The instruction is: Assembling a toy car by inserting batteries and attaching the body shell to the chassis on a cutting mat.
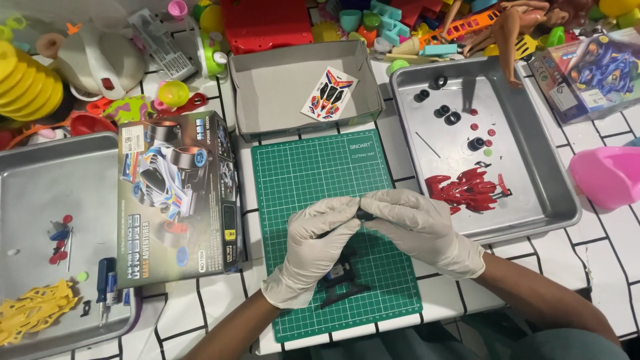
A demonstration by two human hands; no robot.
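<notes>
Both my hands wear white gloves and meet over the green cutting mat (313, 173). My left hand (310, 247) and my right hand (420, 230) pinch the same small black part (364, 213) between their fingertips. Under my left hand lies a black toy car chassis (340, 283) on the mat, partly hidden by the glove. In the metal tray (560, 193) to the right lie a red car body (467, 189), several small black tyres (448, 115) and red bits.
A toy car kit box (177, 193) lies left of the mat. Behind it is an open grey box (267, 93) holding a sticker sheet (329, 93). A left tray (33, 180) holds yellow parts (33, 310) and a screwdriver (107, 283). Toys crowd the back; a pink bowl (610, 177) sits far right.
</notes>
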